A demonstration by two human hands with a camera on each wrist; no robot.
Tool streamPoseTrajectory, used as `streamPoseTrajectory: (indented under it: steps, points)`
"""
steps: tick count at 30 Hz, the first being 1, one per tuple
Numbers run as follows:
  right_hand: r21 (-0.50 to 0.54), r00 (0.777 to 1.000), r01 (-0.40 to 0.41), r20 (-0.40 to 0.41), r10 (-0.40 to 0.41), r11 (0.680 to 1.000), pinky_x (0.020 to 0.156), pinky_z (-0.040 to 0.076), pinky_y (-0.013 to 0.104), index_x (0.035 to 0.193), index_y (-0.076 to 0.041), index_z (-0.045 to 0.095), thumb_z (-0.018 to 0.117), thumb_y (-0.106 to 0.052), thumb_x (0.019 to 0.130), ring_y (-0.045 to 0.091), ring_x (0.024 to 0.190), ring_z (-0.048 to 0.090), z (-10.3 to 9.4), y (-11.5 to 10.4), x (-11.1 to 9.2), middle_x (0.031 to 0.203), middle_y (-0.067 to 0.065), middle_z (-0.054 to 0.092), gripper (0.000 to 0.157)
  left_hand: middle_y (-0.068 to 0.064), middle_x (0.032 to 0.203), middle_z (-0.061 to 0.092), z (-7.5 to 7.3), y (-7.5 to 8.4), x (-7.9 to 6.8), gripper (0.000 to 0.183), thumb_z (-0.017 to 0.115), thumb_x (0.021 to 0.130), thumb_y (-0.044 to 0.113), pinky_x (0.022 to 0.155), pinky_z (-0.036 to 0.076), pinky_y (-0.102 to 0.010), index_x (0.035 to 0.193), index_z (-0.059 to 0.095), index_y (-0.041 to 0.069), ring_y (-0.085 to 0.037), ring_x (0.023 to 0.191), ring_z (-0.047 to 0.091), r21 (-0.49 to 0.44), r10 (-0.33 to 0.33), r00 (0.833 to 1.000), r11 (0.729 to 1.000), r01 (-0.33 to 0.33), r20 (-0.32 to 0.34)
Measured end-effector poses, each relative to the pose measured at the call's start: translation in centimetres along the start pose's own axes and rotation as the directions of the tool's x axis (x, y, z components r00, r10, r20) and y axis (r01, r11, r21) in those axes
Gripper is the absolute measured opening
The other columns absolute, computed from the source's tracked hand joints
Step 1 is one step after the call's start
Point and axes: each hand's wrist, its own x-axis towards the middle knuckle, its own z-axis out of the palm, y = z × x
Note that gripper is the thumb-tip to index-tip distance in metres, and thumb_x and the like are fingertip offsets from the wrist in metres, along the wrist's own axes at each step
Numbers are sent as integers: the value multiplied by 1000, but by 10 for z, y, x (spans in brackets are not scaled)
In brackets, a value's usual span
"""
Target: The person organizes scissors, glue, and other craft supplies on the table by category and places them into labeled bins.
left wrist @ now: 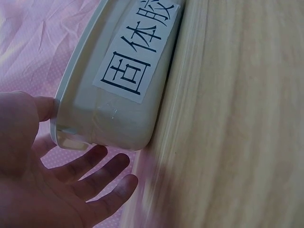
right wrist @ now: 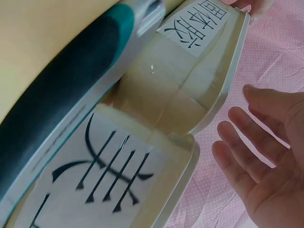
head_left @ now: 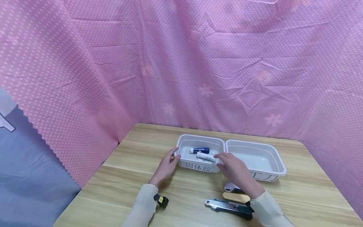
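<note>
My left hand [head_left: 166, 166] pinches the left corner rim of a white plastic bin [head_left: 202, 140] between thumb and forefinger; its other fingers spread free in the left wrist view. Inside that bin lie a dark blue glue stick [head_left: 202, 150] and a white glue stick [head_left: 204, 156], close together. Over the bin's right end hovers my right hand [head_left: 236, 171], its fingertips near the white glue stick. In the right wrist view, the fingers of this hand [right wrist: 270, 147] are relaxed and apart, holding nothing. A paper label [left wrist: 137, 52] is stuck on the bin's front.
A second white labelled bin [head_left: 252, 149] stands against the first one's right side. In front of it lie several utility knives: a yellow one [head_left: 236, 197], a silver and teal one [head_left: 224, 205] and a pale one [head_left: 230, 187] partly behind my right forearm. Pink curtain [head_left: 198, 69] surrounds the wooden table [head_left: 122, 176].
</note>
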Motion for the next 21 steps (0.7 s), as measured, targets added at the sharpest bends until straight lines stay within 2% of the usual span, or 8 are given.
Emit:
streamPoseTrajectory:
  steps: [4, 7, 14, 21]
  points:
    - [-28, 1000, 7, 3, -7, 1000, 76, 62, 35, 119, -15, 73, 82, -18, 88, 16, 95, 70, -3, 6, -9, 109, 2, 76, 33, -22, 151, 50, 2, -1, 0, 54, 50, 108, 37, 109, 49, -55, 158, 39, 20, -39, 132, 57, 6, -17, 1000, 1000, 17, 11]
    - [-54, 999, 36, 7, -35, 998, 79, 62, 37, 119, -13, 73, 82, -22, 88, 17, 96, 70, -7, 10, -16, 108, 2, 76, 33, -21, 152, 50, 2, -1, 0, 54, 50, 108, 38, 110, 47, -57, 158, 38, 23, -38, 132, 56, 11, -30, 1000, 999, 30, 9]
    - [-107, 992, 125, 7, -124, 986, 83, 62, 42, 114, -12, 75, 82, -25, 89, 22, 100, 71, -15, 18, -33, 108, 2, 76, 29, -22, 153, 49, 1, 0, 1, 54, 50, 108, 37, 109, 46, -60, 159, 38, 21, -40, 132, 56, 12, -20, 1000, 1000, 20, 10]
    - [-137, 991, 121, 73, -112, 983, 80, 61, 40, 110, -13, 75, 81, -35, 88, 18, 97, 70, -23, 14, -54, 106, 0, 74, 32, -22, 151, 50, 1, -1, 1, 54, 50, 108, 37, 110, 47, -58, 158, 38, 21, -39, 131, 57, 9, -26, 1000, 1000, 26, 4]
